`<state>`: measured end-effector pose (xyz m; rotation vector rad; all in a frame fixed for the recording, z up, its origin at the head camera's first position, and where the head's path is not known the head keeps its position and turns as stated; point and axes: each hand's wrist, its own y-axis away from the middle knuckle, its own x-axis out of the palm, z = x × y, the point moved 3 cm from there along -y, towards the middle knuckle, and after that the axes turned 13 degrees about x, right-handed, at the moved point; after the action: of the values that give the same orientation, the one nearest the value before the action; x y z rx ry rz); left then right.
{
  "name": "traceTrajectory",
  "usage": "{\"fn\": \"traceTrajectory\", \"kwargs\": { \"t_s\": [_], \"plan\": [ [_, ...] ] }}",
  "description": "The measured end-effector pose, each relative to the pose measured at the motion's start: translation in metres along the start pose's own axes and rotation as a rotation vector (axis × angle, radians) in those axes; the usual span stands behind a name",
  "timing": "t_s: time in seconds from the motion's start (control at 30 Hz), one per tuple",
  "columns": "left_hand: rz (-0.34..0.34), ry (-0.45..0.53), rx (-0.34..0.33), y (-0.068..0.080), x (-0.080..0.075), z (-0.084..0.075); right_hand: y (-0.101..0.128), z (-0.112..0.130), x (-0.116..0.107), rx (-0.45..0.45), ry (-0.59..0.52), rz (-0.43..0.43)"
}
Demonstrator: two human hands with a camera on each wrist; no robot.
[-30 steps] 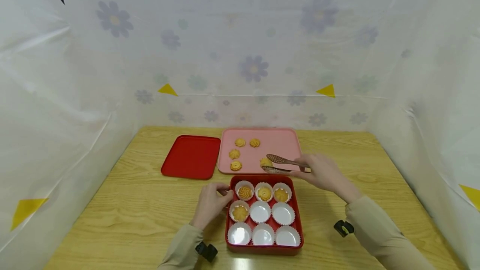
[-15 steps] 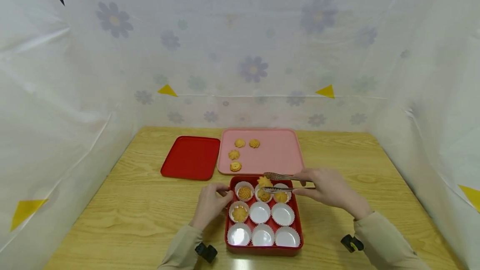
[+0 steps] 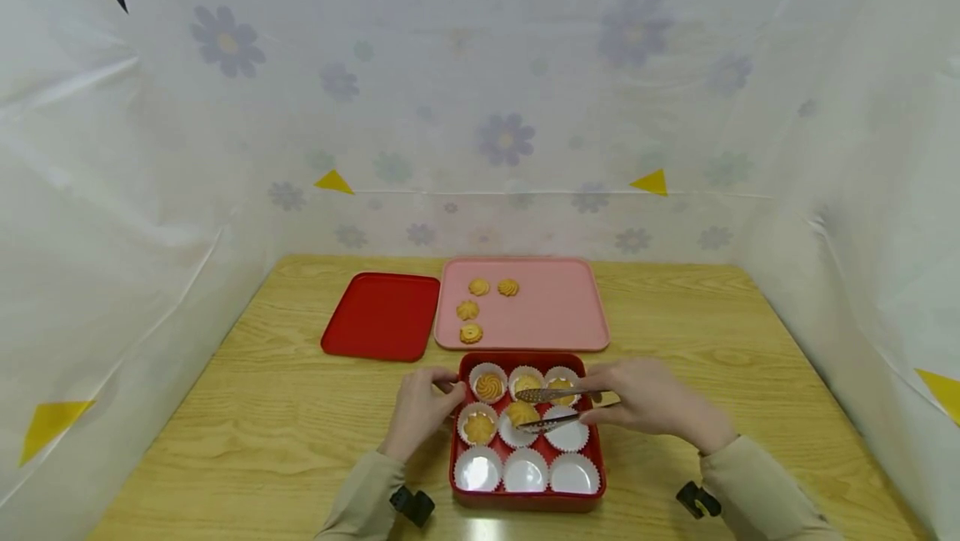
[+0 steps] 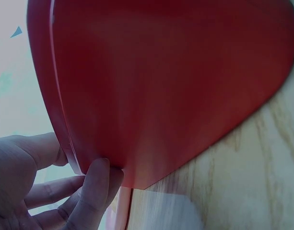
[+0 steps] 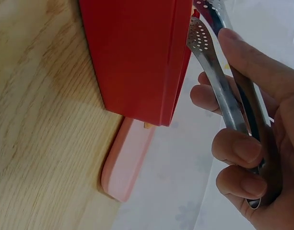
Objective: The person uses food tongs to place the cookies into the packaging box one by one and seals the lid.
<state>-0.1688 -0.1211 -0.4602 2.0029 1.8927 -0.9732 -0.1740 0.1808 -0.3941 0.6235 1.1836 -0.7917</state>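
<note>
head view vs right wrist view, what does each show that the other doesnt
Only the head view shows the cookies on the pink tray, the paper cups inside the red box, the red lid and the left hand. Only the right wrist view shows the box's outer wall and the tray's edge from the side. Both show the right hand gripping the tongs.

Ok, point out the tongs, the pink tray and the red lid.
tongs (image 3: 558,396): head view, upper arm of the tongs.
pink tray (image 3: 558,308): head view, bare right part of its floor.
red lid (image 3: 382,314): head view, middle of its top.
</note>
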Motion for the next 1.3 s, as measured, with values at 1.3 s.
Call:
{"fn": "traceTrajectory", "kwargs": {
  "t_s": [1.3],
  "plan": [
    [-0.005,-0.006,0.006,-0.0012,-0.0003,0.0004,-0.0039,0.0097,0.0065,0.02,0.008,0.045]
  ]
}}
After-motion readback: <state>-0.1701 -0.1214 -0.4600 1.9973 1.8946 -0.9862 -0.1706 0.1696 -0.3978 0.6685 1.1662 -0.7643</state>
